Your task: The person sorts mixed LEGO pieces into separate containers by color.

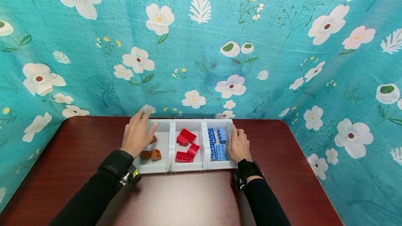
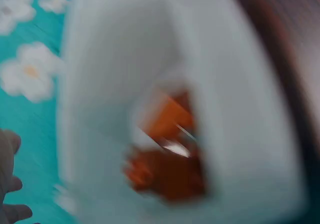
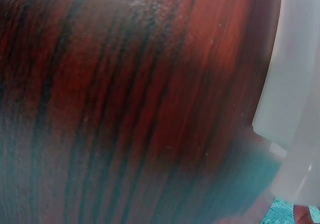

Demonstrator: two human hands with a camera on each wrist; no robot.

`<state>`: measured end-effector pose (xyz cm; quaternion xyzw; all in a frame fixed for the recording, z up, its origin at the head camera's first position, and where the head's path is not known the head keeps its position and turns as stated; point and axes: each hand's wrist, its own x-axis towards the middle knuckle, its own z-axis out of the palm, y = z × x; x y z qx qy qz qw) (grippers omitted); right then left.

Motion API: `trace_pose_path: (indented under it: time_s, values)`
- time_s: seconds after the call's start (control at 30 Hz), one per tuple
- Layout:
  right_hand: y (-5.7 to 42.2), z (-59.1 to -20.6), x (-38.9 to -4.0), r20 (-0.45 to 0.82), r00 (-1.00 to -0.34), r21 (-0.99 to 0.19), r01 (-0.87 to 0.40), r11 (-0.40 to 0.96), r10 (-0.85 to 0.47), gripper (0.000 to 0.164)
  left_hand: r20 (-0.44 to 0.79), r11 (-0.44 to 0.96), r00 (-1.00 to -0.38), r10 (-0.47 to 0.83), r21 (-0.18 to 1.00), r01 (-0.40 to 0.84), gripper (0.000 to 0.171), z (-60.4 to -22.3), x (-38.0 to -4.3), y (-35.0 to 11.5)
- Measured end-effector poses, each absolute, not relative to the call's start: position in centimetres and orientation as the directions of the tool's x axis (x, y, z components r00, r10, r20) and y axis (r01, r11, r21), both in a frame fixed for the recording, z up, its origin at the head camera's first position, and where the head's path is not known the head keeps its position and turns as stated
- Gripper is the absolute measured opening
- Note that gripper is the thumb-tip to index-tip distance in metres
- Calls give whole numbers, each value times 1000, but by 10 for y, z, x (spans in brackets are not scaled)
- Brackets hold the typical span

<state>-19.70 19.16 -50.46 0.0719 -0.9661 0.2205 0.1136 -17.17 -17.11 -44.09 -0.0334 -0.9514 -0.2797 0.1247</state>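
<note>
A teal flowered curtain (image 1: pixel 188 41) hangs behind and to the right of a dark red-brown table (image 1: pixel 94 142). Near its far edge three white trays stand side by side in a row: the left tray (image 1: pixel 155 168) holds brown bricks (image 1: pixel 155 155), the middle tray (image 1: pixel 188 166) red bricks (image 1: pixel 184 157), and the right tray (image 1: pixel 221 165) blue bricks (image 1: pixel 221 152).

The left hand (image 1: pixel 136 135) is over the outer side of the left tray, fingers spread and thumb held out toward the inside, with no brick in it. The right hand (image 1: pixel 239 145) is at the outer wall of the right tray, forefinger reaching forward along the rim and the others slightly bent; I cannot tell whether it pinches that wall or only lies against it. The left wrist view is blurred, so contact on that side is uncertain too.

The step in hand looks like handling the row from its two ends, the bricks already grouped by colour. The next move, I judge, calls for even, gentle pressure from both sides if the trays are to be squared up, or simply lifting both hands away.
</note>
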Motion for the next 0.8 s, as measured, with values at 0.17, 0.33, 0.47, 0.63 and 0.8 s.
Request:
trace_pose_path:
  time_s: [0.17,0.33,0.47,0.63,0.8]
  values:
    - [194,-505,-194,236,-968,-391,-176,903,-86,48,94,831,-995,16,553,65,67,-471,-166,-198]
    - [191,-503,-195,235,-968,-386,-181,904,-94,49,67,809,-997,41,584,72,69,-480,-168,-203]
    - [190,-502,-195,243,-965,-399,-188,898,-94,49,86,836,-996,34,543,75,70,-482,-171,-199]
    - [191,-503,-196,228,-970,-401,-177,899,-90,49,86,841,-996,19,537,62,70,-486,-173,-198]
    - [192,-504,-197,210,-974,-392,-161,906,-83,49,83,844,-996,31,531,70,69,-491,-173,-197]
